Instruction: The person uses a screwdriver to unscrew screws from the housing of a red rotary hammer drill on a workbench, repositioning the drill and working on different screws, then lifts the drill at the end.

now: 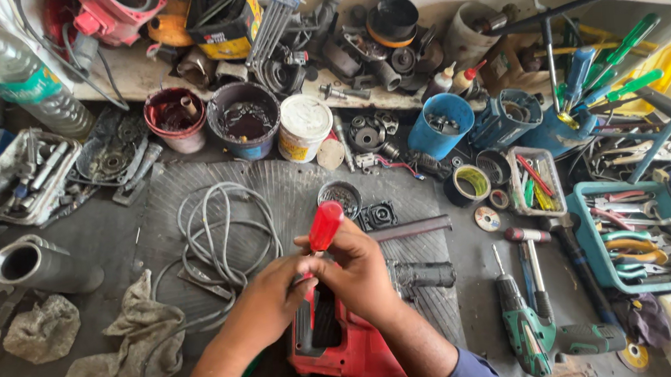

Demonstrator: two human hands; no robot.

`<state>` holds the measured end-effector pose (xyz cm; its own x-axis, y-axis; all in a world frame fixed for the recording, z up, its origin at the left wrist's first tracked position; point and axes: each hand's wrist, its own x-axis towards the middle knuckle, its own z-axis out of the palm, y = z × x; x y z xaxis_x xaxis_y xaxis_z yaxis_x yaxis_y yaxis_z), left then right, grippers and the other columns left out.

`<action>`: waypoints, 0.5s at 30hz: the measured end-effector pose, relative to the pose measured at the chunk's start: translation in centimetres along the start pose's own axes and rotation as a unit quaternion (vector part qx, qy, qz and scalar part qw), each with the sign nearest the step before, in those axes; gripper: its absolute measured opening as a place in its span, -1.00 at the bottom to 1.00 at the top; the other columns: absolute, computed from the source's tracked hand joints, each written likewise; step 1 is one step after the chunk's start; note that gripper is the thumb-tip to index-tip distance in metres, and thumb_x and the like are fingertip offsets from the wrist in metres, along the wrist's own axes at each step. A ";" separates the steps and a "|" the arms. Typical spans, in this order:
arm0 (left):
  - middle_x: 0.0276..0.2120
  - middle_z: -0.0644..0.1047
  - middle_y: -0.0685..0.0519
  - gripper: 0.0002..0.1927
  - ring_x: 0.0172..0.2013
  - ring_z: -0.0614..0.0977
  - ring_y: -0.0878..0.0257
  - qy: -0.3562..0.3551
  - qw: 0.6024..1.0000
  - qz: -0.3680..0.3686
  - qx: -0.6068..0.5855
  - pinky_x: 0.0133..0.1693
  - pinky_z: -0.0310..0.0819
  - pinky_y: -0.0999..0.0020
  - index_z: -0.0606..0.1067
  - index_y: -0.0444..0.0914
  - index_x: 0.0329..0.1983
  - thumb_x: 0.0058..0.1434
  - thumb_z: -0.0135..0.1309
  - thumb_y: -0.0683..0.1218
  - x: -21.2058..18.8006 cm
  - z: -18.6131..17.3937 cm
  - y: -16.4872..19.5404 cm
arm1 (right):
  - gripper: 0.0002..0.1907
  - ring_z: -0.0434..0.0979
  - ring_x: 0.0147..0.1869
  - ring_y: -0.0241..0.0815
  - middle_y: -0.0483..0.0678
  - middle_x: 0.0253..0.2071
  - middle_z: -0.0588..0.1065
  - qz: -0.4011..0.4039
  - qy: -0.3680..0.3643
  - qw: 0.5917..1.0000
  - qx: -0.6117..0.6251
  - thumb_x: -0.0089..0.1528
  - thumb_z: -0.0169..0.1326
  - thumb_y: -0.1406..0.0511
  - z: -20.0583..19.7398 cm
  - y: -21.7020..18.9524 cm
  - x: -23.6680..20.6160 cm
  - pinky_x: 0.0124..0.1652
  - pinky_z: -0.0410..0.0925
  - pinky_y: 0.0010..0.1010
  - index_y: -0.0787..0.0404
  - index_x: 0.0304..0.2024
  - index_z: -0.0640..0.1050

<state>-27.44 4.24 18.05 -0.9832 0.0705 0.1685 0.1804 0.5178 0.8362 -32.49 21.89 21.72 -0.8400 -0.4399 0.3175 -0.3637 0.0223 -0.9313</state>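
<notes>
A red power tool body (346, 347) lies on the workbench right in front of me, its open housing facing up. My right hand (358, 270) grips a red-handled screwdriver (325, 225), held upright with the shaft pointing down into the tool. My left hand (268, 297) is closed around the upper edge of the red housing, next to the screwdriver shaft. The screwdriver's tip is hidden behind my fingers. A black side handle (426, 275) sticks out to the right of the tool.
A grey coiled cable (223, 229) lies left of my hands, dirty rags (144, 339) at lower left. A green cordless drill (526, 325) and a hammer (533, 261) lie to the right, beside a teal tray of pliers (635, 245). Tubs, cans and parts crowd the back.
</notes>
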 end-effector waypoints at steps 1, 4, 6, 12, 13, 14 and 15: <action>-0.17 0.63 -0.11 -0.74 -0.16 0.66 -0.08 0.007 1.000 -0.002 0.020 -0.17 0.52 0.10 0.50 -0.25 -0.01 0.29 0.12 -0.06 -0.2 0.8 -0.3 | -0.74 0.55 0.04 -0.20 0.02 -0.08 0.54 0.022 0.009 1.000 -0.002 0.20 0.33 0.45 0.2 0.2 -0.1 0.03 0.44 -0.36 0.36 -0.05 0.67; -0.29 0.63 -0.06 -0.74 -0.23 0.65 -0.10 0.054 0.996 -0.029 0.060 -0.25 0.52 0.05 0.55 -0.19 -0.10 0.18 0.21 -0.03 0.1 1.8 -0.7 | -0.84 0.61 0.12 -0.21 -0.01 -0.10 0.59 0.015 0.018 1.000 0.017 0.23 0.29 0.47 0.8 0.6 -0.3 0.09 0.47 -0.36 0.35 -0.13 0.68; -0.34 0.60 -0.04 -0.68 -0.27 0.64 -0.09 0.080 0.994 -0.033 0.070 -0.29 0.50 0.04 0.54 -0.19 -0.14 0.07 0.29 -0.01 0.7 1.8 -0.5 | -0.82 0.63 0.08 -0.24 -0.05 -0.13 0.61 0.044 0.036 0.997 0.049 0.22 0.26 0.47 0.9 0.8 -0.6 0.07 0.48 -0.38 0.32 -0.11 0.66; -0.35 0.55 0.01 -0.51 -0.35 0.64 -0.03 0.034 0.994 -0.096 0.050 -0.34 0.49 0.06 0.49 -0.22 -0.17 -0.11 0.41 0.04 0.8 1.3 -0.1 | -0.82 0.61 -0.05 -0.24 -0.01 -0.13 0.59 0.007 0.062 0.998 -0.003 0.17 0.30 0.49 -0.2 1.2 -1.4 -0.03 0.48 -0.41 0.37 -0.16 0.66; -0.34 0.54 0.01 -0.54 -0.39 0.65 0.00 0.016 0.993 -0.112 0.042 -0.33 0.50 0.08 0.53 -0.18 -0.11 -0.06 0.38 0.02 0.5 1.3 -0.3 | -0.83 0.63 -0.06 -0.23 0.00 -0.15 0.62 0.026 0.067 0.997 -0.014 0.18 0.30 0.49 -0.4 1.3 -1.5 -0.02 0.50 -0.39 0.37 -0.16 0.66; -0.33 0.53 0.01 -0.56 -0.42 0.66 0.03 -0.002 0.991 -0.128 0.034 -0.32 0.51 0.10 0.56 -0.14 -0.05 -0.02 0.35 -0.01 0.3 1.4 -0.5 | -0.84 0.66 -0.07 -0.22 0.01 -0.16 0.66 0.045 0.072 0.996 -0.024 0.18 0.31 0.49 -0.5 1.5 -1.6 -0.02 0.51 -0.38 0.37 -0.17 0.66; -0.32 0.55 0.02 -0.63 -0.38 0.65 0.03 0.035 0.995 -0.086 0.042 -0.30 0.52 0.12 0.58 -0.16 -0.09 0.02 0.33 -0.03 0.0 1.5 -0.7 | -0.82 0.66 -0.02 -0.20 0.02 -0.12 0.65 0.050 0.083 0.995 0.022 0.22 0.23 0.50 -0.5 1.7 -1.6 0.02 0.51 -0.36 0.37 -0.11 0.63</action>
<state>-27.64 5.21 16.70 -0.9943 -0.0834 0.0662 0.0046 0.5873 0.8094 -31.92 23.10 19.72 -0.9272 -0.2829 0.2456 -0.2611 0.0178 -0.9651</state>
